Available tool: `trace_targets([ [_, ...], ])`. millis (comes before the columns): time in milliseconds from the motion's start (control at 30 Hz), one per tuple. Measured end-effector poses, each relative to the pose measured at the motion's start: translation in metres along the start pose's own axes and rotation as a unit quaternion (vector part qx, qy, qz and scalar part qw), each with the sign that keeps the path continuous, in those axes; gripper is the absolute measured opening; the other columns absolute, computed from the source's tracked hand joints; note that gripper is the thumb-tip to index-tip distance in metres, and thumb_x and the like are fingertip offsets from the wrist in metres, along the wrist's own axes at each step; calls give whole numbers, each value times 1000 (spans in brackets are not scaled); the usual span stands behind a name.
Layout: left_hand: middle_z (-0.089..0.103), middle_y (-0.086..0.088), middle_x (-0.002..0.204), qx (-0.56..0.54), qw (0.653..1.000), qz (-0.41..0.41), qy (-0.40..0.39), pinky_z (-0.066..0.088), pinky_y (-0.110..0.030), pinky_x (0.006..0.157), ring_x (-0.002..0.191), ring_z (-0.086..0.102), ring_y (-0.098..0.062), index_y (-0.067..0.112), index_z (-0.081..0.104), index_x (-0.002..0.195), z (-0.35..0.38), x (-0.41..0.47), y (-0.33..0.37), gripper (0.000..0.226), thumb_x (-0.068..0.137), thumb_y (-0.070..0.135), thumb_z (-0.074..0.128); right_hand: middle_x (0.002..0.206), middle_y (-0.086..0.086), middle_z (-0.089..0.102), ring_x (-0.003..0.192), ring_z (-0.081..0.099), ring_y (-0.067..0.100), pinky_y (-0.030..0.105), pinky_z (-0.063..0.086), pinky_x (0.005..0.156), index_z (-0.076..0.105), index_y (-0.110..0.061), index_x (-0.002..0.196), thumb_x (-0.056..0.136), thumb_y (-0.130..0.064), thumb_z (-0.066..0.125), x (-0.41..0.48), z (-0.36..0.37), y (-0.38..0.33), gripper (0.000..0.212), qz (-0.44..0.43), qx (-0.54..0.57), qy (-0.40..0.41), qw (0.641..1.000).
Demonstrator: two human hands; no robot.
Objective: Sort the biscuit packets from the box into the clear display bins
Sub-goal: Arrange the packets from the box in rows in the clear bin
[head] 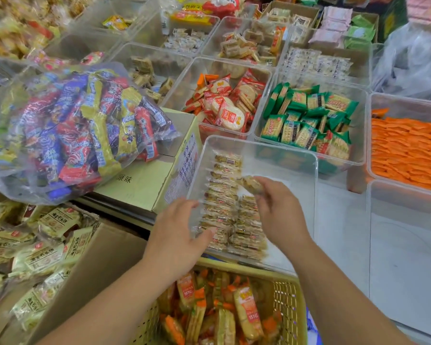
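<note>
Right hand (279,210): thumb and fingertips pinch one packet (252,184) by its near-right end. Packet's long axis runs near-right to far-left, free end pointing far-left, slightly tilted. It hangs over the bin (317,170), just beyond the fingertips, above the far end of the right row (246,227)

Left hand (179,230): fingers loose and spread, holding nothing. Thumb tip is at the near end of the left row (222,195), can't tell if it touches. Fingertips are by the bin's left wall

Bin: two rows of clear-wrapped packets on edge, both running away from the person, lying between the two sets of fingers

Under the wrists: yellow basket (289,295) of orange-and-cream packets
Left of the left fingers: box (105,257) of cream packets
Beyond them: bag (72,130) of mixed wrappers on a carton (139,185)
Beyond the right fingers: green bin (360,145), red bin (182,83); far right, orange bin (408,103)
</note>
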State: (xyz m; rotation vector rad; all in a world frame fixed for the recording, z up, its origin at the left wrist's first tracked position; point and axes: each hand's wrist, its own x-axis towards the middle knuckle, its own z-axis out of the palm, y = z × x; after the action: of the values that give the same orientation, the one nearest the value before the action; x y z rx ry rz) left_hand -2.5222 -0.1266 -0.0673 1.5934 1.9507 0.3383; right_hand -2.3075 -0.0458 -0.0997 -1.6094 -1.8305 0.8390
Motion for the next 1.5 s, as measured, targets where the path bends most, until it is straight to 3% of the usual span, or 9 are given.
trace_targets([
  [67, 23, 4, 169, 43, 997, -45, -46, 24, -36, 123, 154, 22, -20, 22, 20, 162, 5, 4, -15, 92, 91, 67, 59, 117, 6, 67, 102, 58, 23, 28, 43, 82, 65, -22, 133, 101, -12, 56, 21, -3, 23, 35, 10, -53, -10, 999],
  [167, 11, 1, 173, 100, 986, -72, -112, 26, -37, 123, 157, 18, -19, 17, 1, 165, 18, 1, -30, 108, 89, 78, 48, 125, 10, 64, 116, 51, 36, 38, 39, 99, 63, -24, 136, 102, -14, 54, 48, -3, 52, 36, 32, -134, -53, 989],
  [500, 4, -3, 174, 217, 968, -40, -122, 36, -37, 117, 156, 23, -21, 13, -4, 165, 26, 3, -38, 116, 79, 90, 9, 134, 15, 61, 115, 59, 35, 38, 49, 91, 52, -26, 146, 109, -20, 37, 83, 35, 71, 40, 75, -216, -274, 934],
  [800, 3, -6, 174, 239, 962, -32, -127, 35, -38, 117, 157, 19, -21, 9, -3, 164, 27, 4, -38, 119, 76, 89, -1, 131, 17, 57, 100, 62, 33, 38, 53, 87, 45, -25, 150, 110, -21, 32, 79, 50, 68, 43, 115, -177, -272, 939],
  [1000, 4, 0, 174, 148, 976, -50, -152, 25, -41, 125, 159, 13, -21, 15, -3, 165, 16, 3, -38, 114, 84, 87, 31, 160, 13, 37, 139, 42, 38, 48, 36, 115, 12, -34, 162, 108, -40, 36, 65, 37, 55, 60, 121, -187, -280, 934],
  [1133, 8, 5, 173, 81, 989, -13, -124, 20, -45, 127, 158, 9, -18, 22, 4, 166, 1, -20, -46, 105, 89, 76, 50, 168, 6, 21, 152, 21, 39, 57, 26, 119, 12, -38, 161, 100, -56, 46, 42, 32, 35, 72, 126, -241, -268, 924],
  [1267, 18, 11, 169, 45, 996, 39, -63, 21, -37, 125, 155, 16, -14, 32, 26, 162, -21, -66, -67, 84, 91, 64, 59, 165, 6, 29, 152, 18, 36, 57, 24, 121, 28, -35, 158, 97, -57, 53, 10, 37, -2, 70, 79, -242, -203, 946],
  [1400, 43, 17, 144, 2, 998, 43, 50, 26, -20, 108, 136, 35, -3, 31, 64, 120, -52, -116, -103, 37, 89, 47, 74, 154, 9, 45, 145, 33, 32, 45, 24, 121, 49, -25, 148, 94, -46, 63, -31, 57, -60, 59, -25, -152, -148, 977],
  [1500, 55, 14, 124, -18, 994, 3, 111, 30, -13, 94, 120, 48, -7, 22, 64, 95, -74, -149, -140, 20, 87, 32, 80, 152, 5, 46, 143, 33, 26, 40, 23, 119, 54, -26, 144, 94, -46, 64, -69, 86, -112, 55, -98, -120, -171, 973],
])
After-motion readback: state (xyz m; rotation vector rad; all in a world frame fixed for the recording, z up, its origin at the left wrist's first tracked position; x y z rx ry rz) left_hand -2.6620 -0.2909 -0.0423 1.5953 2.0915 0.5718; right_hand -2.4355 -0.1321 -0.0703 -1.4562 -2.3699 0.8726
